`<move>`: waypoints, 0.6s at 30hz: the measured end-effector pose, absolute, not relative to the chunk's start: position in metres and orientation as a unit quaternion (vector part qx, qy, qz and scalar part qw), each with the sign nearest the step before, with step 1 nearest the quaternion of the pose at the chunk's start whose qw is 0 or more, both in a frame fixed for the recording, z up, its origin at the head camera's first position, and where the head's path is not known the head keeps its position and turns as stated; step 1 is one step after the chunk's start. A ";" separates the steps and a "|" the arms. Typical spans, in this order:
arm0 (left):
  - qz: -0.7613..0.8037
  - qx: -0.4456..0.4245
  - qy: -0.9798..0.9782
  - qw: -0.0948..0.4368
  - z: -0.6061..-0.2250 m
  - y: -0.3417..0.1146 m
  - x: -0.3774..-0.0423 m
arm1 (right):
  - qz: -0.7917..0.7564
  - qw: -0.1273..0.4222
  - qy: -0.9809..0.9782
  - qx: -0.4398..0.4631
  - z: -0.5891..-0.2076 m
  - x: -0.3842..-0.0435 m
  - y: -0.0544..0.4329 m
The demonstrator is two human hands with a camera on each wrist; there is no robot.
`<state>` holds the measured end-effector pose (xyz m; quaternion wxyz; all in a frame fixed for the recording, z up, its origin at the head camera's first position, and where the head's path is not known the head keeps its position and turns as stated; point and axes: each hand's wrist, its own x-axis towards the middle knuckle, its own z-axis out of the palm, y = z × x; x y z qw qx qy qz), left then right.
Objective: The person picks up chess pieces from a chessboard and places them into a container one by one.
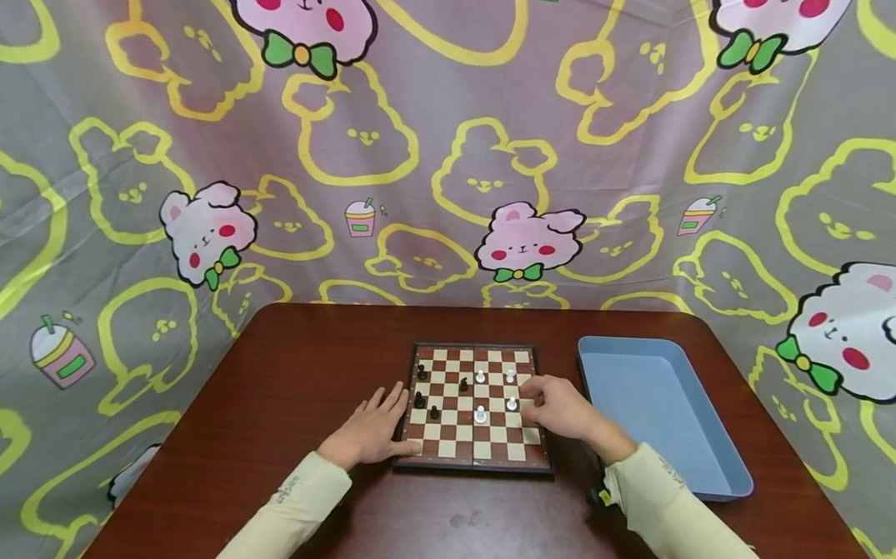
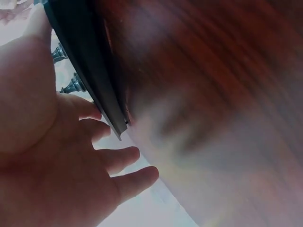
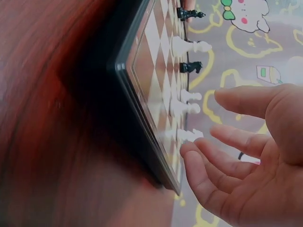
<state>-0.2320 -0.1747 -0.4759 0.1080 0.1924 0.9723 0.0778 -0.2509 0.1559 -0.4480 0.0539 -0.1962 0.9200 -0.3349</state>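
Observation:
A small chessboard lies in the middle of a dark red table. Several white pieces and black pieces stand on it. My left hand lies flat on the table against the board's left edge, fingers straight, thumb at the near left corner. My right hand hovers at the board's right side. In the right wrist view, my right hand has loosely spread fingers close to a white pawn and holds nothing.
An empty blue tray sits on the table just right of the board. A cartoon-print cloth hangs behind and to both sides of the table. Bare tabletop stretches to the left of the board and in front of it.

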 end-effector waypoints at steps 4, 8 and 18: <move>0.080 0.203 0.970 0.104 -0.478 -0.177 -0.233 | -0.343 0.055 0.921 -0.179 -0.456 -0.256 0.147; 0.081 0.212 0.969 0.101 -0.481 -0.178 -0.234 | -0.335 0.046 0.926 -0.169 -0.463 -0.260 0.141; 0.081 0.223 0.966 0.104 -0.483 -0.180 -0.236 | -0.335 0.027 0.926 -0.173 -0.474 -0.270 0.136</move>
